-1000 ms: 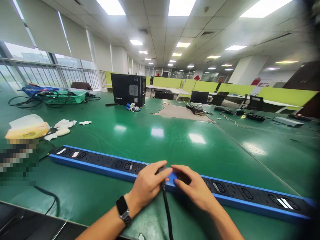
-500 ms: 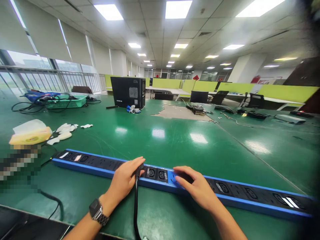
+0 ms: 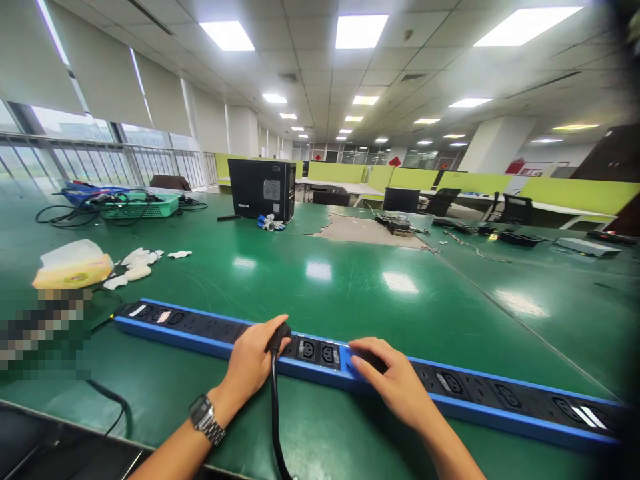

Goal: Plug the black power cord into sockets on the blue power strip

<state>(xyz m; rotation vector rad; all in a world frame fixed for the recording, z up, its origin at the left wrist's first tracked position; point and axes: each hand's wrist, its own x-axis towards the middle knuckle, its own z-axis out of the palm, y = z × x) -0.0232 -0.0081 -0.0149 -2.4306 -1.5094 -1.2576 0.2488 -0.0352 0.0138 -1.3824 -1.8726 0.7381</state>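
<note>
At lower centre, the left hand [image 3: 251, 357] pinches a plug [image 3: 281, 335] at the power strip [image 3: 320, 371], best kept square to it; the right hand [image 3: 395, 379] (fingers parted) should steady the strip.

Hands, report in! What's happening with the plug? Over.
Left hand: holding plug at strip. Right hand: at strip too. Plugged in: can't tell. Cord: crossing strip's near edge.

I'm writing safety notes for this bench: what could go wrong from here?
The cord leaves view at the bottom, so a snag might tug the plug in the left hand. The right hand is close over the power strip; if that is live (unclear), shock is possible.
</note>
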